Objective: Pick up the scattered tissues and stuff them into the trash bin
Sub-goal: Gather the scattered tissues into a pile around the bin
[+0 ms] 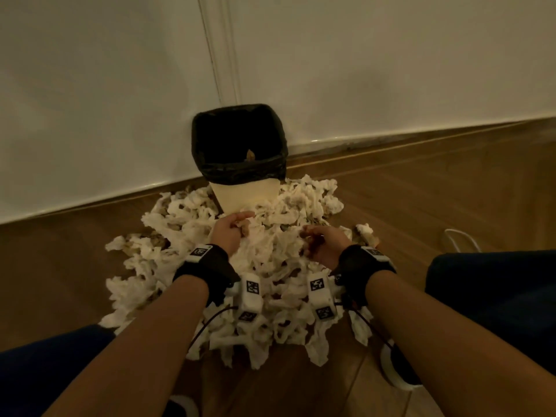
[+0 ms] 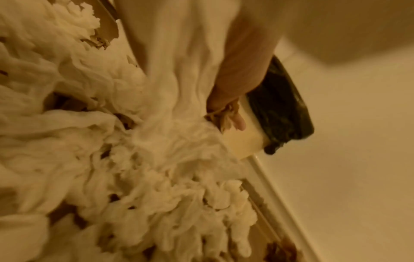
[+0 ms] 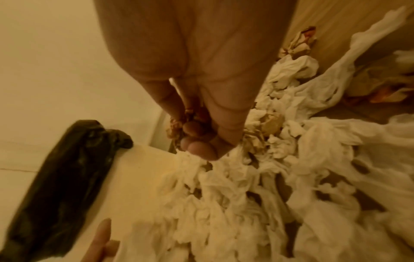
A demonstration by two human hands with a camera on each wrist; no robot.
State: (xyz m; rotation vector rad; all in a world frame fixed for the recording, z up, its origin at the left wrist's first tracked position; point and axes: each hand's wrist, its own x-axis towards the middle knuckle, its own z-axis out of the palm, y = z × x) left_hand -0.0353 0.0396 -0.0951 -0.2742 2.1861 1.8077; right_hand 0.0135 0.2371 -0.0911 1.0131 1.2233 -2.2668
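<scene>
White crumpled tissues (image 1: 261,266) lie heaped on the wooden floor (image 1: 421,206), piled against the front of the trash bin (image 1: 243,194). Bin has cream walls and a black liner (image 1: 237,139), and stands against the wall (image 1: 90,85). Left hand (image 1: 230,231): fingers clamped on a stained tissue wad. Right hand (image 1: 323,242): fingers curled tight around another brownish wad, over the heap.

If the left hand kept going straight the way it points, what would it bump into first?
Probably the trash bin: the left hand, gripping a brownish tissue, points at its pale front wall just ahead, though depth is unclear.
</scene>
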